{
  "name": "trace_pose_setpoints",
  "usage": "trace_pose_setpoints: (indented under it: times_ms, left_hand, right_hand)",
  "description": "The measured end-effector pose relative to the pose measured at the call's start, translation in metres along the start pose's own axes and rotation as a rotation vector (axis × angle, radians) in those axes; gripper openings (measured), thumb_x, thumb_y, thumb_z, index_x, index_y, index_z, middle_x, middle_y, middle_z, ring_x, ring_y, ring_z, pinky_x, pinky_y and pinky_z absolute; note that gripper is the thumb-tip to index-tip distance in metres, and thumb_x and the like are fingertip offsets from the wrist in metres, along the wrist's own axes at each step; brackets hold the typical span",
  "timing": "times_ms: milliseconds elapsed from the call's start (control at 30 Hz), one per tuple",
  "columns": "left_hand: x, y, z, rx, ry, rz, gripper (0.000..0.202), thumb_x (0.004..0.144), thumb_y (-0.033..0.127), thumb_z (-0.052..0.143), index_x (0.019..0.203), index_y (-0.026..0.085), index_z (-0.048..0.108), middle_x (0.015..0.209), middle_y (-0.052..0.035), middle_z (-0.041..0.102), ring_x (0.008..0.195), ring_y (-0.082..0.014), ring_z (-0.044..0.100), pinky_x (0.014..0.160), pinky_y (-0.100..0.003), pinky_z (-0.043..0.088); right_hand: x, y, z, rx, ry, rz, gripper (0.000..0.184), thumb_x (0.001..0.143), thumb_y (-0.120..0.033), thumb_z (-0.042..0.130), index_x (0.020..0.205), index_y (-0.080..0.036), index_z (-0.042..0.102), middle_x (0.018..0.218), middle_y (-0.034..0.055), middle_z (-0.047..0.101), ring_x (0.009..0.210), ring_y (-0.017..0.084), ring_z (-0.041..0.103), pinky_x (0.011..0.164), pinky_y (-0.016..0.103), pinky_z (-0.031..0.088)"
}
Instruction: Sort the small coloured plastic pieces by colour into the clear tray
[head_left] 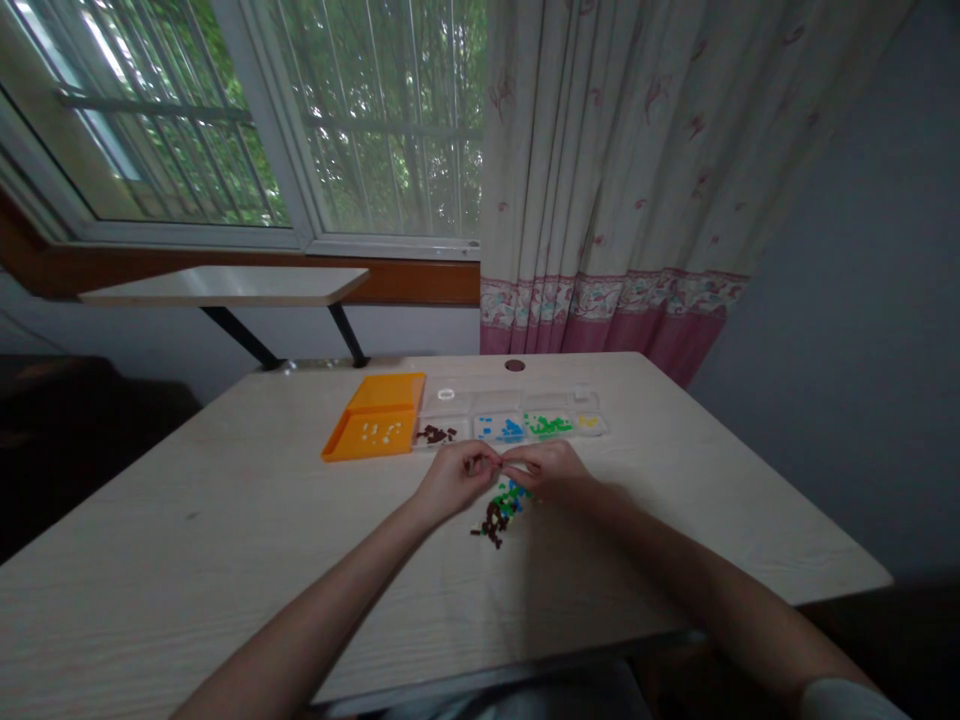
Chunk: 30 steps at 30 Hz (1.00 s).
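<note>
My left hand (456, 474) and my right hand (551, 468) meet above the table, fingertips pinched together. Whatever sits between them is too small to make out. Just below lies a loose pile of small pieces (495, 520) in brown, green, blue and pale colours, partly covered by my right hand. Beyond my hands is a clear compartment tray (499, 402). Its near row holds brown pieces (435, 434), blue pieces (510, 430), green pieces (549, 425) and a few yellow pieces (587, 422). Left of it, an orange tray (346, 440) holds several white pieces (382, 433).
The pale wooden table (225, 560) carries all of this. A raised shelf (240, 285) on black legs stands at the back left. Behind the table are a barred window (390, 130) and a patterned curtain (615, 150). A round hole (515, 366) pierces the tabletop near its back edge.
</note>
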<state>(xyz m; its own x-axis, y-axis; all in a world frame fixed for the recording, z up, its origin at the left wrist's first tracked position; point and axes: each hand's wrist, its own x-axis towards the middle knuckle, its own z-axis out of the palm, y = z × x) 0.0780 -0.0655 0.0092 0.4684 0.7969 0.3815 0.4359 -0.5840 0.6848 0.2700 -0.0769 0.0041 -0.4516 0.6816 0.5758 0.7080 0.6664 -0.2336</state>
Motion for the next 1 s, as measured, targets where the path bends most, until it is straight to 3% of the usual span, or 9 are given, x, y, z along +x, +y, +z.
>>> trace_pose_setpoints:
  times_ms: [267, 433, 667, 767, 900, 1000]
  left_hand:
    - [0.001, 0.001, 0.002, -0.001, 0.047, -0.019, 0.01, 0.075, 0.022, 0.056, 0.079, 0.015, 0.062, 0.064, 0.002, 0.059, 0.054, -0.0072, 0.047, 0.049, -0.016, 0.035]
    - [0.001, 0.001, -0.001, 0.051, 0.032, 0.071, 0.013, 0.078, 0.024, 0.055, 0.078, 0.016, 0.066, 0.072, -0.0026, 0.064, 0.06, -0.0096, 0.051, 0.056, -0.02, 0.039]
    - [-0.001, 0.006, -0.004, 0.112, 0.027, 0.115, 0.01, 0.078, 0.02, 0.054, 0.078, 0.017, 0.064, 0.073, -0.002, 0.064, 0.063, -0.01, 0.053, 0.058, -0.02, 0.04]
    - [-0.001, 0.01, -0.009, 0.115, 0.068, 0.132, 0.01, 0.078, 0.02, 0.054, 0.079, 0.017, 0.063, 0.076, -0.0027, 0.064, 0.066, -0.0107, 0.054, 0.058, -0.02, 0.04]
    - [-0.003, 0.014, -0.016, 0.088, 0.147, 0.15, 0.01, 0.078, 0.021, 0.055, 0.078, 0.016, 0.064, 0.077, -0.0041, 0.065, 0.07, -0.0117, 0.055, 0.059, -0.02, 0.042]
    - [-0.004, 0.017, -0.018, 0.066, 0.191, 0.156, 0.011, 0.079, 0.022, 0.055, 0.078, 0.016, 0.064, 0.076, -0.0048, 0.064, 0.066, -0.0113, 0.054, 0.057, -0.02, 0.041]
  right_hand:
    - [0.0, -0.001, 0.001, 0.019, 0.042, 0.029, 0.017, 0.077, -0.032, 0.055, 0.081, -0.023, 0.069, 0.049, -0.0042, 0.059, 0.042, 0.007, 0.049, 0.045, 0.017, 0.034]
    - [0.0, -0.002, 0.0, 0.02, 0.056, 0.012, 0.019, 0.077, -0.034, 0.055, 0.078, -0.022, 0.068, 0.046, -0.0042, 0.057, 0.041, 0.007, 0.048, 0.047, 0.017, 0.035]
    - [0.0, 0.0, -0.002, 0.051, -0.001, 0.038, 0.018, 0.078, -0.034, 0.055, 0.084, -0.022, 0.067, 0.049, -0.0047, 0.056, 0.043, 0.007, 0.046, 0.047, 0.017, 0.032]
    - [0.001, 0.004, -0.016, 0.083, -0.115, 0.075, 0.017, 0.077, -0.035, 0.057, 0.08, -0.02, 0.067, 0.046, -0.006, 0.05, 0.041, 0.006, 0.042, 0.046, 0.017, 0.029]
    - [-0.002, 0.014, -0.041, 0.178, -0.408, 0.086, 0.017, 0.072, -0.036, 0.062, 0.071, -0.019, 0.066, 0.048, -0.0058, 0.05, 0.043, 0.006, 0.043, 0.045, 0.016, 0.029]
    - [-0.005, 0.017, -0.051, 0.223, -0.544, 0.142, 0.018, 0.068, -0.037, 0.066, 0.069, -0.019, 0.067, 0.05, -0.0052, 0.053, 0.044, 0.006, 0.043, 0.044, 0.016, 0.028]
